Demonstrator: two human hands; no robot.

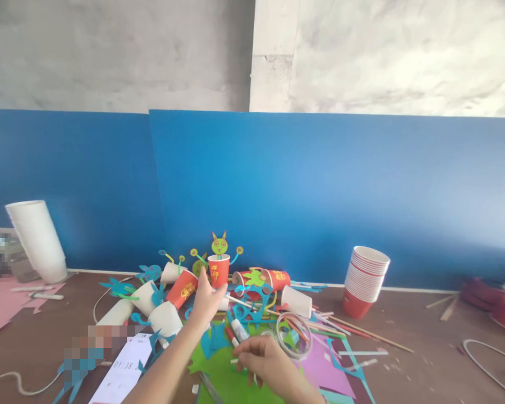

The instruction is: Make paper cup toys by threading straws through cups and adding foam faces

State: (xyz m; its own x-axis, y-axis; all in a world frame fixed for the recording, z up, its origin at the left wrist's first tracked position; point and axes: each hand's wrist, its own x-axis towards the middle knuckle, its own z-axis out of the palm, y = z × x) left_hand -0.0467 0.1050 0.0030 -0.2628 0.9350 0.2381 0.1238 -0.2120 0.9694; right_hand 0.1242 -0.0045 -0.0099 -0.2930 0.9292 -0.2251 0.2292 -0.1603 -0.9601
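Note:
A red paper cup [219, 272] stands upright near the blue partition, with a green paper animal face [219, 246] above its rim and thin arms ending in round paper discs. My left hand [209, 297] reaches forward and grips the lower part of this cup between thumb and fingers. Loosely bent, with its fingers apart, my right hand [266, 359] hovers over green paper [229, 373]. A white glue tube or marker [239, 330] and a red-and-white marker [231, 335] lie just beyond it. Small white pieces show beside its fingertips; I cannot make out what they are.
Decorated cups [182, 288] lie tipped over around the left hand. A roll of clear tape [293, 335] rests right, among straws and sticks. Stacked red cups [366, 280] stand at right, stacked white cups [37, 241] at left. A phone [124, 365] lies front left, scissors [210, 388] front centre.

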